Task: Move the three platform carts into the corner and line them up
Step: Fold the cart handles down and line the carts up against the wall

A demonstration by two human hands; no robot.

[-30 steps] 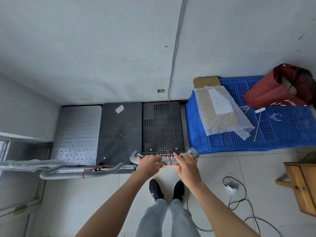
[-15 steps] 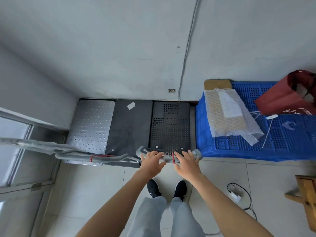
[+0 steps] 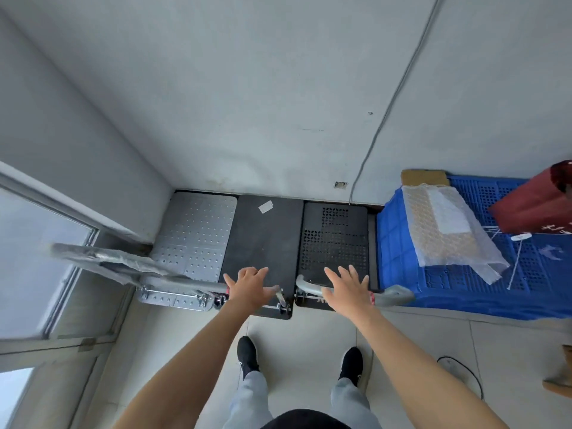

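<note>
Three platform carts stand side by side against the far wall in the corner. The silver dimpled cart [image 3: 195, 233] is leftmost, the plain black cart [image 3: 266, 236] is in the middle, and the black perforated cart [image 3: 335, 239] is on the right. My left hand [image 3: 250, 287] lies with spread fingers over the middle cart's grey handle. With its fingers straight, my right hand [image 3: 348, 289] lies over the perforated cart's grey handle [image 3: 393, 297]. Neither hand grips anything. The silver cart's handle [image 3: 123, 264] is wrapped in plastic.
A blue plastic pallet [image 3: 399, 243] sits right of the carts, carrying a bubble-wrapped package [image 3: 445, 224] and a red bag [image 3: 538, 205]. A window frame [image 3: 49, 305] is on the left. A cable [image 3: 464, 373] and a wooden piece [image 3: 560, 382] lie at the right. My shoes stand on tiled floor.
Both hands have let go of the perforated cart's handle and spread apart. The left hand moved over the middle cart's handle. The view shifted left and closer.
</note>
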